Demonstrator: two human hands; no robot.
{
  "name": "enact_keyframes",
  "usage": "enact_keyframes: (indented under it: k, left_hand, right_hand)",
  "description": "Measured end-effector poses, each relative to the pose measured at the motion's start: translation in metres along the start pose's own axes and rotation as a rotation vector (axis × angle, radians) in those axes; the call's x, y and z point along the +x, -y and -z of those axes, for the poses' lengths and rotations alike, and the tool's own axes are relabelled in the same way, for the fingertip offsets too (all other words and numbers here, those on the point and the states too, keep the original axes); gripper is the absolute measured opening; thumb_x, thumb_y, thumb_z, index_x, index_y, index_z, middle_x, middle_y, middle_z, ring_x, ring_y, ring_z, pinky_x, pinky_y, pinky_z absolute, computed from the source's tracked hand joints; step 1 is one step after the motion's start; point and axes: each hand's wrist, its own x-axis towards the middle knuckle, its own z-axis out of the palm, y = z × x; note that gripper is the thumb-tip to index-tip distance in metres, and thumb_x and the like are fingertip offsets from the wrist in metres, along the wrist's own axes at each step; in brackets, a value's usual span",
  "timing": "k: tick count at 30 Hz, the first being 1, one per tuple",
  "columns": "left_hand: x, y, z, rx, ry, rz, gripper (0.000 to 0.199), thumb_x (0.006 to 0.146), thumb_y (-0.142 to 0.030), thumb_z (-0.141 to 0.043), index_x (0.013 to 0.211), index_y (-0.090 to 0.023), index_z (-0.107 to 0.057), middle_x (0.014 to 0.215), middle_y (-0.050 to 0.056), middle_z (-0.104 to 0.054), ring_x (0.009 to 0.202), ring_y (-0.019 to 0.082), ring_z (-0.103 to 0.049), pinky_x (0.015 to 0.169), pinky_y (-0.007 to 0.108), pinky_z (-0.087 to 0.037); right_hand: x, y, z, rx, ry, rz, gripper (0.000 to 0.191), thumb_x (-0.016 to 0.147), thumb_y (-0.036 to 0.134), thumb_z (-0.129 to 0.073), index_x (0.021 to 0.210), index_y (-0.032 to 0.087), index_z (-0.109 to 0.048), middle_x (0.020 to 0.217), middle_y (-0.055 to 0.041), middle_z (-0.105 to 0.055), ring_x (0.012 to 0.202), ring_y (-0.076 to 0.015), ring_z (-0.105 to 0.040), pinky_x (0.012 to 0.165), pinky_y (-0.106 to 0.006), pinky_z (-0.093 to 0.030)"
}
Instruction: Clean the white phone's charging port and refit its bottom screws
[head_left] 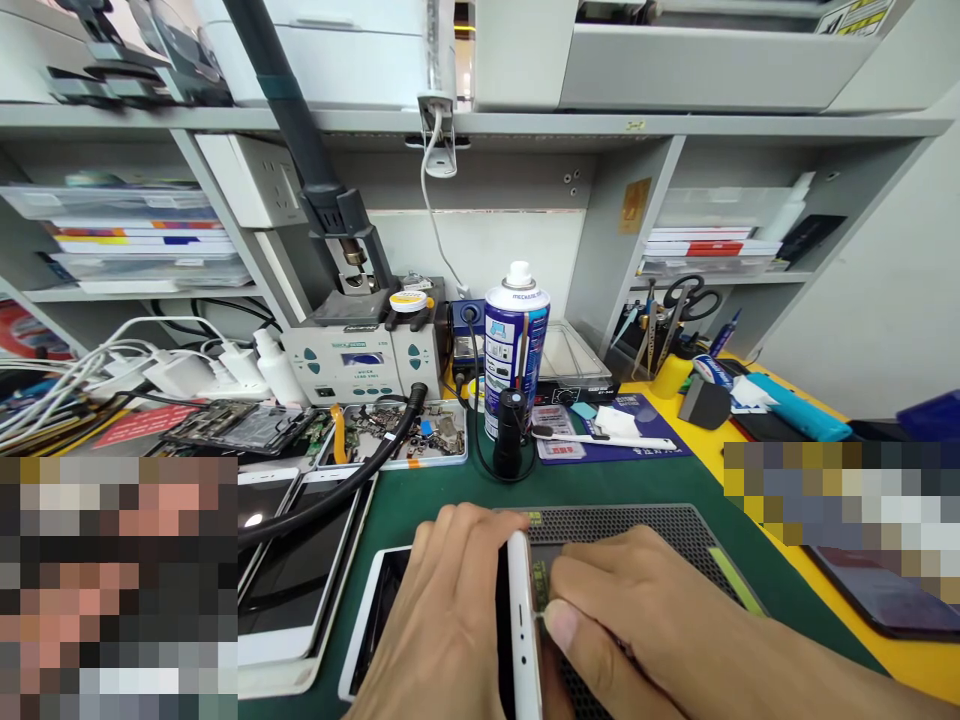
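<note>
Left hand (442, 605) clasps slim white-edged phone (525, 620); my right hand (626, 605) pinches half-hidden thin sliver (541, 613).
Green mat (420, 502); grey shelving (525, 125) behind.

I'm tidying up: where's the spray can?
In the head view, the spray can stands just right of centre, behind the black cylinder, left of the brush.

Head view, single: looking forward and down from above the near side of the green work surface (420, 492); facing its far edge and the shelving (525, 125) beyond; showing the left hand (457, 590) and right hand (630, 610) closest, toward the near edge.
</note>
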Motion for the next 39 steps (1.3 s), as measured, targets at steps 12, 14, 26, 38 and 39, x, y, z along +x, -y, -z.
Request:
enact_keyframes:
  k: [12,14,26,38,39]
  left_hand:
    - [-0.006,0.001,-0.003,-0.008,0.034,0.023,0.05,0.068,-0.024,-0.06,0.117,-0.026,-0.052,0.089,0.004,-0.06,0.077,0.024,-0.061,0.068,0.041,-0.051]
    - [-0.005,0.0,-0.004,0.0,0.01,0.03,0.047,0.067,-0.023,-0.06,0.114,-0.026,-0.053,0.087,0.003,-0.06,0.074,0.023,-0.06,0.066,0.039,-0.05]
    - [-0.007,0.001,-0.003,0.008,0.012,0.003,0.051,0.067,-0.02,-0.061,0.117,-0.026,-0.055,0.087,0.001,-0.06,0.073,0.021,-0.062,0.065,0.037,-0.05]
    - [-0.009,0.002,-0.006,-0.048,0.067,0.032,0.053,0.065,-0.018,-0.063,0.116,-0.025,-0.053,0.093,0.003,-0.059,0.08,0.022,-0.063,0.069,0.039,-0.054]
    - [-0.008,0.002,-0.005,-0.05,0.062,0.031,0.051,0.066,-0.018,-0.062,0.115,-0.024,-0.053,0.093,0.004,-0.059,0.08,0.022,-0.063,0.069,0.039,-0.054]
  right_hand:
    - [-0.004,0.003,0.004,-0.04,0.049,0.014,0.023,0.097,0.014,-0.046,0.081,0.021,-0.061,0.081,-0.0005,-0.071,0.069,-0.0181,-0.066,0.067,-0.031,-0.045]
    - [-0.002,0.002,0.002,-0.045,0.051,0.014,0.023,0.097,0.013,-0.046,0.084,0.021,-0.062,0.084,-0.0016,-0.072,0.071,-0.0194,-0.067,0.07,-0.032,-0.045]
    - [0.0,-0.005,-0.003,-0.033,0.019,0.051,0.028,0.099,0.014,-0.042,0.087,0.019,-0.066,0.089,-0.0055,-0.075,0.074,-0.0221,-0.068,0.069,-0.033,-0.045]
    - [0.003,0.0,0.007,-0.045,0.047,-0.005,0.024,0.096,0.014,-0.045,0.083,0.02,-0.064,0.087,-0.0036,-0.072,0.069,-0.0193,-0.064,0.066,-0.031,-0.044]
    - [0.003,0.001,0.009,-0.047,0.061,-0.005,0.024,0.097,0.015,-0.046,0.082,0.02,-0.064,0.085,-0.0032,-0.072,0.068,-0.0192,-0.063,0.066,-0.031,-0.044]
